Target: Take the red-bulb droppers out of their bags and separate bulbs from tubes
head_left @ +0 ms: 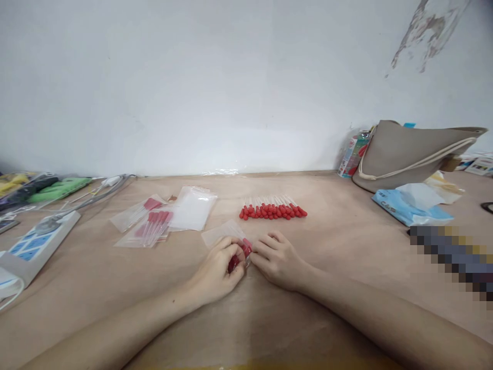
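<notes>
My left hand [223, 267] is curled round a small clear plastic bag [221, 234] with red-ended pieces [247, 247] in it. Its fingers and thumb close over the bag's near end, hiding part of the red. Against that same end, the fingers of my right hand [274, 259] are pinched together on the bag's edge. Just beyond my hands lies a row of red-bulbed droppers [271, 211], their thin clear stems pointing toward the wall. To the left are filled clear bags [148, 228] with red ends showing, beside a stack of flat clear bags [192, 208].
A white power strip [46, 241] with cables lies at the left, near green and yellow packets [59, 189]. On the right are a grey bag [416, 154], a printed bottle [353, 154] and a blue tissue pack [412, 205]. A white wall [231, 92] bounds the table's back.
</notes>
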Tool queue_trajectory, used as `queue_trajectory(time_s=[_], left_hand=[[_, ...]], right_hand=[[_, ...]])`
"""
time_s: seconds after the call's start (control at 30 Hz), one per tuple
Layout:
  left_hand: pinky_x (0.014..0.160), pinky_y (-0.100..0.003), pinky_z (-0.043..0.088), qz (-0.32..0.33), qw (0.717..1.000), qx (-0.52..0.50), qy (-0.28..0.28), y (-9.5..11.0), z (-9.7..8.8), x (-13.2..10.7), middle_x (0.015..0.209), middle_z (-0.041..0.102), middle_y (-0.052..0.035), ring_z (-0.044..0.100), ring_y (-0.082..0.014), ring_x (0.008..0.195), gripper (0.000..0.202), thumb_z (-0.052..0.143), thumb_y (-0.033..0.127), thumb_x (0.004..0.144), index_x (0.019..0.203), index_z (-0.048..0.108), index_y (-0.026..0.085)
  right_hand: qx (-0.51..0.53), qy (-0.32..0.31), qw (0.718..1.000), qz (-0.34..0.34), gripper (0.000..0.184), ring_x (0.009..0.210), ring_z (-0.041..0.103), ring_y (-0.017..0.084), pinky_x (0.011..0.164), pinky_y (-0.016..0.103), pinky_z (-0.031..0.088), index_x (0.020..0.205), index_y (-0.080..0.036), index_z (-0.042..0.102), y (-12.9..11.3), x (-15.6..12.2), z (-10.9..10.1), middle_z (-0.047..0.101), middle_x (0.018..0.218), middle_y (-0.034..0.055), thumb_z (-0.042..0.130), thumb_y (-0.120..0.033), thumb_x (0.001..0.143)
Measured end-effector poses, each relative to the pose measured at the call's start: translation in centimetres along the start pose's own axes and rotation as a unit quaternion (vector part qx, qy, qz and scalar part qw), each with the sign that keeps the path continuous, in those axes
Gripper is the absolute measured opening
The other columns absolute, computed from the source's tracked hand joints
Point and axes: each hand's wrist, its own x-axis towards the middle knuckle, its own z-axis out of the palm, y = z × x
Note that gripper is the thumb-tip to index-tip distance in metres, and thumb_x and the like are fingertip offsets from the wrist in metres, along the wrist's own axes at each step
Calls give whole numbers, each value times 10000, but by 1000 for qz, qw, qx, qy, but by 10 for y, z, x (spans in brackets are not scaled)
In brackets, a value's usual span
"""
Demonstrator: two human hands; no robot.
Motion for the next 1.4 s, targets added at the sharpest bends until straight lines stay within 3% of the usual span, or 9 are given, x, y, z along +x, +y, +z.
queue_trajectory(time_s=[0.2, 0.43, 0.57, 0.67, 0.8, 0.9, 1.03, 1.17, 1.4], left_hand=[[866, -341, 404, 66, 997, 15, 28, -3, 7, 4, 1005, 504, -72, 473, -186, 974, 103, 405, 146, 823, 812, 505, 171], [820, -310, 413, 26, 995, -51, 79, -6, 14, 3, 979, 514, -68, 500, -163, 960, 114, 352, 141, 853, 769, 419, 179], [859, -322, 388, -21, 990, -62, 124, -6, 5, 3, 993, 545, -68, 483, -172, 1046, 135, 341, 193, 885, 772, 414, 183], [920, -335, 357, -2, 994, -53, 96, -11, -10, 5, 1115, 527, -74, 441, -177, 1123, 152, 339, 219, 896, 786, 437, 181], [1050, -393, 213, 100, 994, -3, -49, -26, -24, 11, 1289, 436, -65, 284, -194, 1265, 194, 370, 246, 892, 1048, 469, 188], [1074, -440, 131, 112, 986, 28, -118, -35, -23, 12, 1304, 422, -73, 298, -198, 1257, 375, 378, 281, 891, 1256, 338, 205], [1024, -446, 237, 100, 987, 25, -122, -33, -19, 10, 1207, 479, -95, 421, -223, 1130, 468, 481, 366, 833, 1252, 353, 200], [932, -380, 364, 84, 990, -23, -115, -29, -17, 6, 1186, 478, -97, 439, -217, 1097, 483, 521, 373, 810, 1236, 369, 207], [922, -374, 379, 43, 991, -80, -97, -31, -11, 2, 1205, 485, -88, 462, -214, 1089, 507, 554, 381, 790, 1231, 370, 213]], right_hand=[[-1, -10, 1000, -14, 185, 735, 414, 140, 667, 305, 276, 760, -158, 560, 2, 0, 1, 558, 772, 25, 401, -123, 848], [15, -43, 998, -32, 225, 733, 425, 128, 619, 298, 257, 719, -159, 539, -1, 3, -1, 560, 743, 13, 372, -111, 861], [79, -92, 991, -61, 230, 707, 444, 117, 624, 279, 304, 741, -169, 541, 1, 4, -7, 587, 788, 4, 357, -134, 875], [185, -128, 972, -70, 224, 794, 497, 108, 713, 246, 380, 827, -168, 555, 7, -1, -12, 604, 959, 20, 343, -104, 863], [322, -103, 941, 3, 182, 927, 541, 112, 781, 224, 424, 868, -165, 572, 15, -15, -13, 588, 1076, 58, 415, -97, 805], [375, -76, 919, 99, 107, 815, 585, 116, 710, 218, 447, 791, -165, 592, 18, -21, -10, 640, 915, 56, 488, -145, 778], [325, -51, 915, 235, 135, 664, 571, 109, 640, 229, 422, 777, -183, 634, 18, -17, -8, 656, 745, 15, 503, -151, 775], [260, -57, 915, 302, 92, 593, 513, 110, 627, 249, 378, 752, -195, 656, 16, -9, -10, 624, 612, -8, 564, -199, 747], [383, -150, 830, 377, 116, 566, 491, 83, 510, 189, 349, 771, -154, 596, 10, 0, -14, 592, 656, -19, 601, -249, 705]])
